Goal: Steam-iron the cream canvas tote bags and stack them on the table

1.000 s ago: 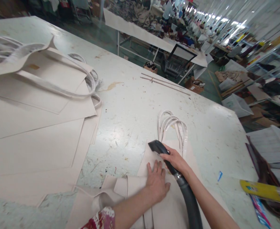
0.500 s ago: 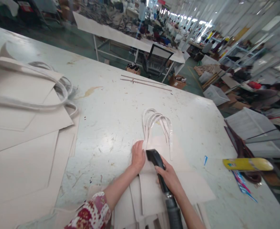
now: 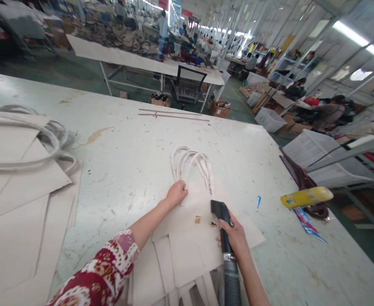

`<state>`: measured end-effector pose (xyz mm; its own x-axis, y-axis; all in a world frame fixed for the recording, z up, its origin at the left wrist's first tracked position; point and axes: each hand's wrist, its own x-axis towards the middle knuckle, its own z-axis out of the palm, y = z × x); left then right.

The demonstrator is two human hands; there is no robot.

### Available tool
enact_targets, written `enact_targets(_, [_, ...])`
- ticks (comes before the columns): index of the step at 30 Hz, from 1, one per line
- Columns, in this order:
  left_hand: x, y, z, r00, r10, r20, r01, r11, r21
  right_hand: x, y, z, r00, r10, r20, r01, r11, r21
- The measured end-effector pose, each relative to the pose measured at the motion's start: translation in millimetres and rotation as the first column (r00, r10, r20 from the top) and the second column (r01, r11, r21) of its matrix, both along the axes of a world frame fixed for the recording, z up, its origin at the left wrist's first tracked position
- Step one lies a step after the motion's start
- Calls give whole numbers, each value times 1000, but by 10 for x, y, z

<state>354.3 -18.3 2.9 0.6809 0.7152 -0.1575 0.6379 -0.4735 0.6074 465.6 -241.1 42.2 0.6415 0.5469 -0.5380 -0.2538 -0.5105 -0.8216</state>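
My right hand [image 3: 234, 233] is wrapped round a black vacuum nozzle [image 3: 222, 219] on a ribbed hose [image 3: 231, 280]. The nozzle's tip is over the pale bag panel [image 3: 196, 212], near the lower end of the right-hand straps. My left hand [image 3: 176, 194] is closed at the foot of the white looped bag handles [image 3: 187, 159], its fingers curled on a strap. Two small brown-edged marks or holes show in the panel between my hands. Under and in front of it, more pale panels [image 3: 148, 267] overlap.
At left, a stack of pale panels [image 3: 18, 238] with looped handles lies on the white table [image 3: 116, 170]. A yellow spray can [image 3: 306, 197], a blue-pink packet [image 3: 309, 225] and dark straps are at right. Thin strips [image 3: 174, 114] lie near the far edge; people work beyond.
The camera view has shifted. My left hand has closed at the handles' foot, and the nozzle has moved rightward across the panel, exposing the two brown-edged marks.
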Motion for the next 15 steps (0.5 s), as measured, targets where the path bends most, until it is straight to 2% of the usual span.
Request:
enact_targets(2, [-6, -101, 70, 997, -69, 47, 71, 997, -41, 209, -167, -49, 1000, -14, -16, 13, 1000, -26])
enact_targets(4, [-3, -226, 115, 990, -116, 77, 122, 990, -72, 334, -240, -81, 998, 45, -43, -46, 999, -15])
enact_targets(6, [7, -337, 122, 987, -132, 87, 140, 986, -94, 370, -209, -94, 993, 109, -54, -108, 994, 22])
enact_targets(8, [24, -411, 108, 988, -135, 72, 143, 983, -113, 353, -92, -99, 992, 119, -49, -117, 992, 47])
enact_targets(12, [55, -496, 169, 984, -177, -6, 175, 977, -125, 333, 158, -90, 999, 41, -3, -40, 997, 67])
enact_targets(15, [13, -632, 381, 975, -215, -53, 210, 973, -95, 396, 66, -16, 999, -23, 30, 21, 996, 85])
